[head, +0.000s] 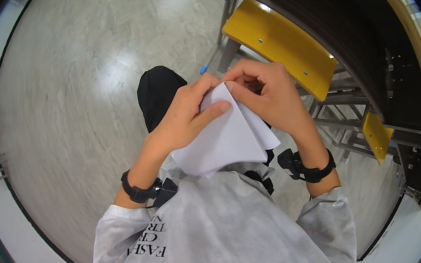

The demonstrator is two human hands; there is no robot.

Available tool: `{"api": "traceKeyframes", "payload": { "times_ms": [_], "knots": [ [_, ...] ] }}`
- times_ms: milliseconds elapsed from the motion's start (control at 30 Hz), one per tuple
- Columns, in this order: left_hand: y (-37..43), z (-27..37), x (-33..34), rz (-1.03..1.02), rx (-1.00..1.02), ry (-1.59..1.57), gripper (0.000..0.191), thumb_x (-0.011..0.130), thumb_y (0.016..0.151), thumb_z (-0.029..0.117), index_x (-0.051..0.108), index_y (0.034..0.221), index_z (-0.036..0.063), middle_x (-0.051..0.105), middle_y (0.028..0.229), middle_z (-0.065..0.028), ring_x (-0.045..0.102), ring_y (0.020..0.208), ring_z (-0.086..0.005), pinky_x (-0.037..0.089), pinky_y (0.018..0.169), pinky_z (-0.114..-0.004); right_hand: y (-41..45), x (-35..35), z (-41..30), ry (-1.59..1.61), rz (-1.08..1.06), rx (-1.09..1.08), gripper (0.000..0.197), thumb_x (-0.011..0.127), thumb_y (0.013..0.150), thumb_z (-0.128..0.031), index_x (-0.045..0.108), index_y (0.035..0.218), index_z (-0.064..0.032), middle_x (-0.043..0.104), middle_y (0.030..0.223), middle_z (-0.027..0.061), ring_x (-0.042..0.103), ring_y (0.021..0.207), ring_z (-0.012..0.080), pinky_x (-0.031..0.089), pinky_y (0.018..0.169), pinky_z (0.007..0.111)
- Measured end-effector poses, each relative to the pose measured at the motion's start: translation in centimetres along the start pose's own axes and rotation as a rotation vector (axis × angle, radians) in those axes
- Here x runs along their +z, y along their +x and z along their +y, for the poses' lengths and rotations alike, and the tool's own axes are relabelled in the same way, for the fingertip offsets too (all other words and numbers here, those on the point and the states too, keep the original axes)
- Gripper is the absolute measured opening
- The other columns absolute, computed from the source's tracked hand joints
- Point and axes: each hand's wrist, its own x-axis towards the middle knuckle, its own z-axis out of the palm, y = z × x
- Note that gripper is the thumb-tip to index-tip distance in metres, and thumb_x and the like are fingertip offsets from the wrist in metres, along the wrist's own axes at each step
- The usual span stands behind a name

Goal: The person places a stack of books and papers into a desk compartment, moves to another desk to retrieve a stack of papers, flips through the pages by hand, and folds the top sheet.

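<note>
Folded white paper [229,137] lies over my lap, one corner pointing away from me and a flap standing apart on its right side. My left hand [193,113] grips its left part, thumb on top and the fingers mostly hidden behind. At the far corner, my right hand [264,93] pinches the paper's edge between thumb and fingers. Faint lines show on the paper near my left fingers. Each wrist wears a black strap with a small device, the left device [148,191] and the right device [304,166].
A yellow seat [280,41] on a grey metal frame stands ahead to the right, beside a dark desk [327,12]. Another yellow seat [376,136] is farther right. My black-clad knee [160,93] is left of the paper. Grey marbled floor [73,95] extends to the left.
</note>
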Motion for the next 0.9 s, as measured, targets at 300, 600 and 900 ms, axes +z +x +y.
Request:
{"api": "traceKeyframes", "payload": {
  "times_ms": [300, 600, 900],
  "knots": [
    [-0.4, -0.8, -0.4, 0.363, -0.152, -0.383, 0.017, 0.059, 0.087, 0.016, 0.052, 0.092, 0.0017, 0.056, 0.078, 0.0004, 0.049, 0.068, -0.0037, 0.040, 0.062, -0.019, -1.9, -1.0, 0.6, 0.235, -0.033, 0.128, 0.029, 0.064, 0.080, -0.009, 0.058, 0.106, 0.0010, 0.062, 0.090, 0.0051, 0.057, 0.079, 0.0088, 0.047, 0.071, 0.022],
    [-0.2, -0.7, -0.9, 0.476, -0.087, -0.401, 0.019, 0.056, 0.089, 0.019, 0.052, 0.096, 0.0018, 0.057, 0.085, -0.0030, 0.052, 0.078, -0.0075, 0.042, 0.072, -0.022, -3.6, 2.5, 0.6, 0.555, 0.499, 0.047, 0.023, 0.064, 0.079, -0.001, 0.057, 0.102, 0.0005, 0.064, 0.084, 0.0062, 0.061, 0.078, 0.0093, 0.049, 0.071, 0.022],
    [-1.3, 0.7, -3.7, 0.361, 0.082, -0.123, 0.014, 0.059, 0.083, 0.004, 0.061, 0.096, -0.0025, 0.063, 0.093, -0.0121, 0.057, 0.083, -0.0134, 0.045, 0.071, -0.023, -3.9, 1.7, 0.8, 0.326, 0.475, 0.040, 0.016, 0.061, 0.083, -0.003, 0.058, 0.098, -0.0007, 0.059, 0.069, -0.0002, 0.051, 0.064, 0.0015, 0.040, 0.060, 0.015]
  ]
}}
